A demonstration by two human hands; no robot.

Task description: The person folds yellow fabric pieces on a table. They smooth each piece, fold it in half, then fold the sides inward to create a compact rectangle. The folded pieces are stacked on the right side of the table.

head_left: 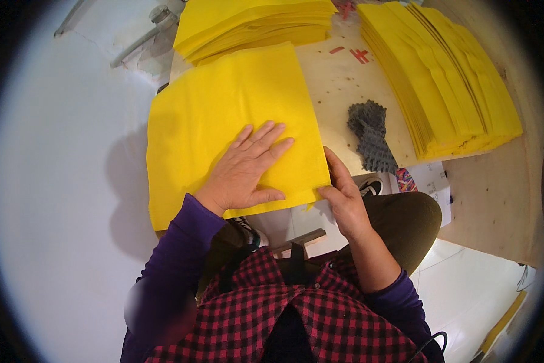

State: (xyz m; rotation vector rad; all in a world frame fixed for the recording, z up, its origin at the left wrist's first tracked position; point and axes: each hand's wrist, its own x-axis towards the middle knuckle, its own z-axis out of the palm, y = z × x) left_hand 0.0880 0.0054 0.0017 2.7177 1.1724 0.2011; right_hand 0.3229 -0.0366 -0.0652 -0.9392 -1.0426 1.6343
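A large yellow fabric piece (pixel 205 121), smooth and roughly square, lies in front of me and reaches past the near edge of the wooden table (pixel 344 66). My left hand (pixel 241 166) rests flat on its middle, fingers stretched forward and thumb out to the side. At the near right corner my right hand (pixel 346 202) pinches the fabric's edge, thumb on top and fingers along the side and beneath. Whether the piece is one layer or several I cannot tell.
Stacks of yellow fabric stand behind (pixel 253 27) and at the right (pixel 441 78). A dark grey zigzag-edged fabric bundle (pixel 373 136) lies between the sheet and the right stack. Red marks (pixel 359 55) show on the wood. A white wall (pixel 60 181) rises at the left.
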